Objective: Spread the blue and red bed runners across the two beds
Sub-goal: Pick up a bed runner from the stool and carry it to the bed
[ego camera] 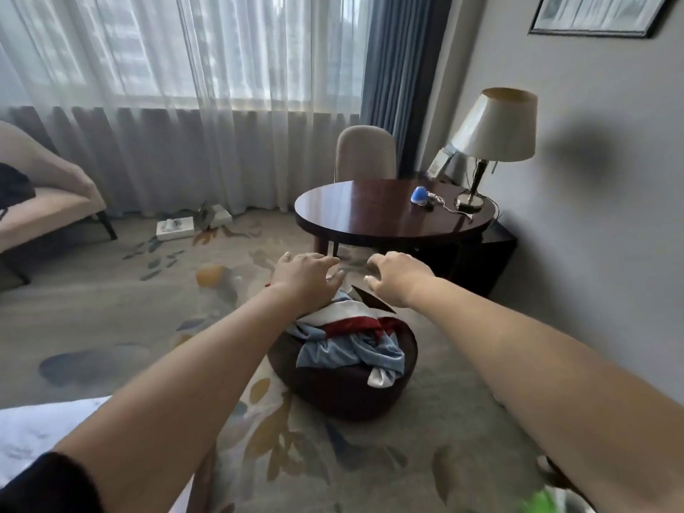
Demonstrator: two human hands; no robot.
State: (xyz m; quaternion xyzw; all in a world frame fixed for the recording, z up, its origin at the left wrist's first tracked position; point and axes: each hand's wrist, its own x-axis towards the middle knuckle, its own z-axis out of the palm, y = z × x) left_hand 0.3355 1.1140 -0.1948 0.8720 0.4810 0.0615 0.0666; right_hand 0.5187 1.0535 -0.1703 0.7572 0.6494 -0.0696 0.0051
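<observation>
Both bare forearms are stretched forward, entering from the lower corners and converging just above frame centre. Left hand (303, 275): palm down, fingers extended and slightly spread, nothing in it. Right hand (396, 277): palm down, fingers half-bent, also holding nothing. Hands are near each other, not touching. A black sleeve (44, 483) covers the left upper arm in the lower left corner.

**Room Fixtures and Loose Items**

A round dark polished wooden table (370, 212) stands far right of centre. On it are a table lamp with a cream shade (494, 127) at the right edge and a small blue round gadget (419, 196) near the lamp's base. A beige upholstered chair (364, 153) sits behind the table. Sheer white curtains (185, 105) span the far window, with a blue-grey drape (399, 68) at their right. A beige lounge chair (48, 205) is on the far left. A flat white box (174, 229) lies on the leaf-patterned carpet (111, 309) near the curtains.
</observation>
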